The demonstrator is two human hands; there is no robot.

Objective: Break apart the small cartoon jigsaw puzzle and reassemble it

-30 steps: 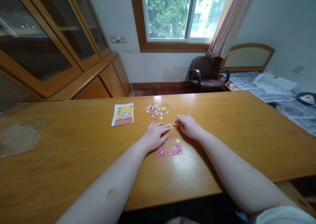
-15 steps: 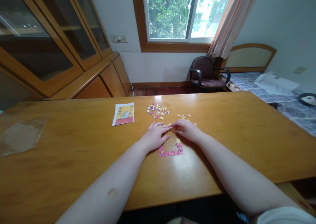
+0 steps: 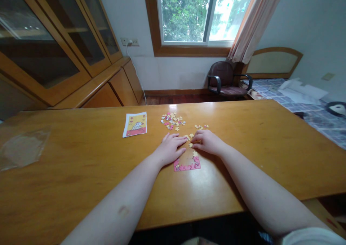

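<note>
My left hand (image 3: 169,148) lies flat on the wooden table (image 3: 81,158), fingers stretched out, beside the upper left of a partly built puzzle (image 3: 187,164) with a pink bottom edge. My right hand (image 3: 207,142) rests just to the right, fingers curled in a pinch on a small yellow puzzle piece (image 3: 191,144) above the puzzle's right side. A few loose yellow pieces (image 3: 187,136) lie between the fingertips of both hands.
A heap of loose puzzle pieces (image 3: 172,121) lies further back, with a few more pieces (image 3: 201,126) to its right. A picture card (image 3: 135,124) lies at the back left, a clear plastic bag (image 3: 21,149) at the far left. An armchair (image 3: 225,80) and a bed (image 3: 305,104) stand behind the table.
My right hand has drawn back from the far loose pieces towards the puzzle, bringing a yellow piece with it. My left hand has stayed in place.
</note>
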